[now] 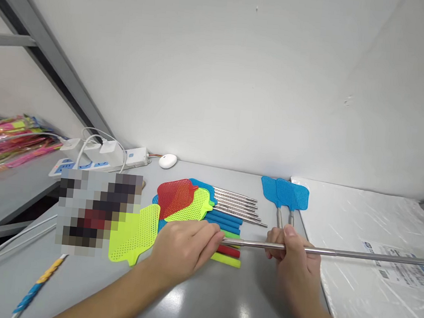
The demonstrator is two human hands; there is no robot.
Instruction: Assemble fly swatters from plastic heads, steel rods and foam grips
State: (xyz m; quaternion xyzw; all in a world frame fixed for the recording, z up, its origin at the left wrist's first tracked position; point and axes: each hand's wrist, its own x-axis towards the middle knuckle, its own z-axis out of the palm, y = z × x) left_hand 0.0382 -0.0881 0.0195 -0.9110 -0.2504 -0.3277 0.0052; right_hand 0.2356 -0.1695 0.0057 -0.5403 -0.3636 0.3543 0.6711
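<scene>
Table (213,301), smooth, grey and glossy, lies under the work; a flat board (375,210) wrapped in shiny, creased film lies at three o'clock from the right hand (295,262). Above them the rod (338,253) is held level, running out of view at three, its near end hidden inside the left hand (184,249) at nine. The left fingers are pressed together in a fist around it; the right fingers curl under, the thumb laid across the front. Good handling here would mean keeping both grips in one line and any pull straight along the axis (thin stepped metal looks easy to bend). At twelve, two blue swatters (293,194) show flat, fine-holed plastic faces. At ten, more perforated heads (174,198) overlap in red, lime and blue, squarish with rounded corners; beside them, polished spare rods (235,206) fan out above matte, coloured tubes (228,222).
</scene>
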